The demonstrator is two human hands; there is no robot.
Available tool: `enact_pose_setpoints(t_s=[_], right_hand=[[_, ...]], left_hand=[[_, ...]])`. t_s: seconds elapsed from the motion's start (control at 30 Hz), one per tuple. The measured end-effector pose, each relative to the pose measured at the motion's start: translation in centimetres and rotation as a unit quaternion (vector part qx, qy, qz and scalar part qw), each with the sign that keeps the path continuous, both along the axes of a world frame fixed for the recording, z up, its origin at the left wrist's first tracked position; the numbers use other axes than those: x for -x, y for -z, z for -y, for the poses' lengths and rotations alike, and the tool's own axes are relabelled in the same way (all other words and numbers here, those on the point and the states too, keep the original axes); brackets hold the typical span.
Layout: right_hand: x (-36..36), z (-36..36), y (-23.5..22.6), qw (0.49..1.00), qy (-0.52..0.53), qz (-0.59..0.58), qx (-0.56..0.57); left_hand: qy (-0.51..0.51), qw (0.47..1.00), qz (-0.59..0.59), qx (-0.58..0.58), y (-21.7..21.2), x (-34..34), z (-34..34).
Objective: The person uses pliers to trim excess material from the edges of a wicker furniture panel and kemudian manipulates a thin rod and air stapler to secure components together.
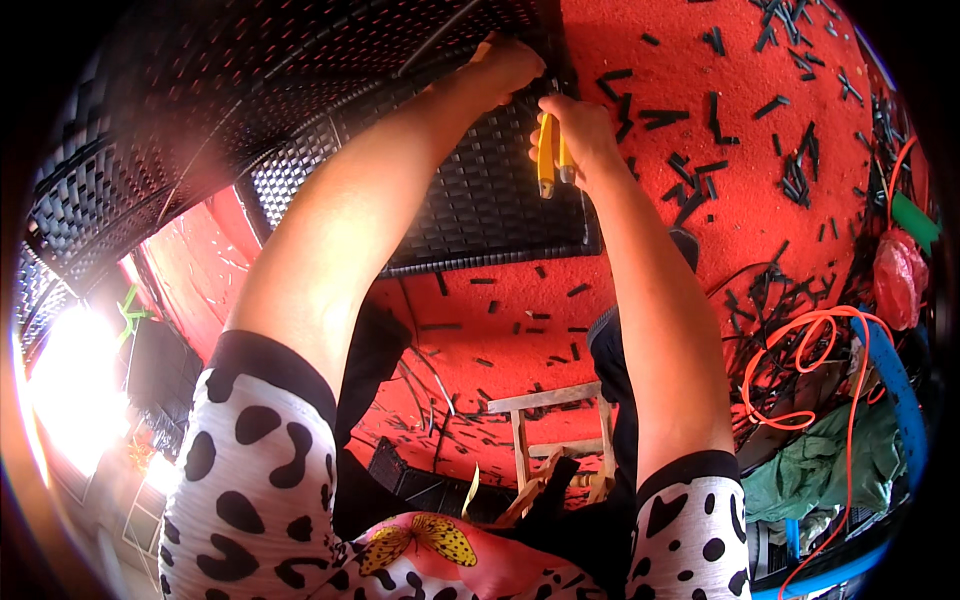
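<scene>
My right hand (582, 138) is closed around yellow-handled pliers (546, 160), whose two handles hang down below the fingers. The jaws are hidden. Just to the left and farther off, my left hand (512, 68) has its fingers bent in at the corner of a black woven wicker piece (480, 200). A small orange-yellow thing (483, 50) shows beside that hand, too little of it to name. Whatever the left fingers grip is covered by the hand. The wicker piece has a flat panel toward me and a larger woven part (270, 110) rising on the left.
Short black cut strips (700, 185) lie scattered over the red floor covering (660, 60). Near my knees stands a small wooden stool (545, 400). On the right are an orange cord (800, 340), a blue metal frame (890, 380), a green sack (830, 465) and a reddish plastic bag (898, 280).
</scene>
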State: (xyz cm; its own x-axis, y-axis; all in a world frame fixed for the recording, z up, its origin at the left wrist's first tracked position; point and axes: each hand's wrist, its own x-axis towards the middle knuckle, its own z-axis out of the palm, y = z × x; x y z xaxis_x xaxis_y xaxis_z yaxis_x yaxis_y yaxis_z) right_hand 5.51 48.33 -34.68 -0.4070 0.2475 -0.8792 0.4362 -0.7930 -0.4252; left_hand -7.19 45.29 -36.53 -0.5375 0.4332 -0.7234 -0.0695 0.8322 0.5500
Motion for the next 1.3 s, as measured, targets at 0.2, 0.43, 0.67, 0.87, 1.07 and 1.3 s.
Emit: enact_pose_setpoints(t_s=[0.2, 0.43, 0.67, 0.87, 1.07, 1.3], right_hand=[[-0.5, -0.2, -0.1, 1.0, -0.013, -0.011, 0.008], [-0.7, -0.4, -0.1, 1.0, -0.018, -0.024, -0.002], [-0.1, -0.4, -0.1, 0.999, -0.017, -0.046, 0.016], [-0.8, -0.6, 0.5, 0.997, 0.021, -0.078, 0.009], [-2.9, -2.1, -0.3, 0.985, -0.131, -0.11, 0.008], [-11.7, -8.5, -4.7, 0.952, -0.263, -0.047, -0.146]], left_hand=[[0.041, 0.999, -0.007, 0.028, -0.4, 0.2, -0.1], [0.2, 0.974, -0.078, 0.067, -1.0, -0.1, -1.6], [0.189, 0.974, -0.086, 0.091, 0.8, 1.1, -1.5], [0.195, 0.976, -0.066, 0.072, -2.2, 0.4, -1.3], [0.219, 0.97, 0.105, -0.003, -3.2, 1.6, 1.3], [0.131, 0.955, 0.259, -0.055, -5.6, -7.4, 11.6]])
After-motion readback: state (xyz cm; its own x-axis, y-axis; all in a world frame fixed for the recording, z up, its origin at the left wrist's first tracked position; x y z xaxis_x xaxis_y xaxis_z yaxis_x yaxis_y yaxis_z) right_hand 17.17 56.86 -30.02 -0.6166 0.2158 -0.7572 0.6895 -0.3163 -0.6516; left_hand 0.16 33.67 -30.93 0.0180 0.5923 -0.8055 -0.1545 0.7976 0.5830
